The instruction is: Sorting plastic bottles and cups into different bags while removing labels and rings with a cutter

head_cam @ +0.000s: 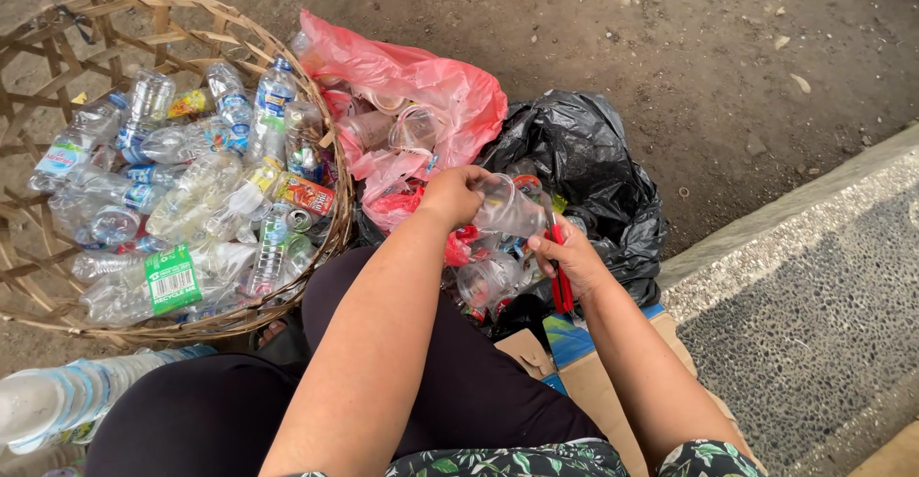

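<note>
Lap nearest. Left hand point(450, 195) grips clear cup point(507, 211); right hand point(571, 257) clenches red cutter point(560, 281) at its rim. Mid-strip; next needs steady blade control.

We grip a clear plastic cup point(507, 211) with left hand point(450, 196); right hand point(572, 255) holds red cutter point(561, 281); woven basket point(57, 51) of bottles beside us.

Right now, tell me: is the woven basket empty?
No, the woven basket is filled with clear plastic bottles lying in a heap.
</note>
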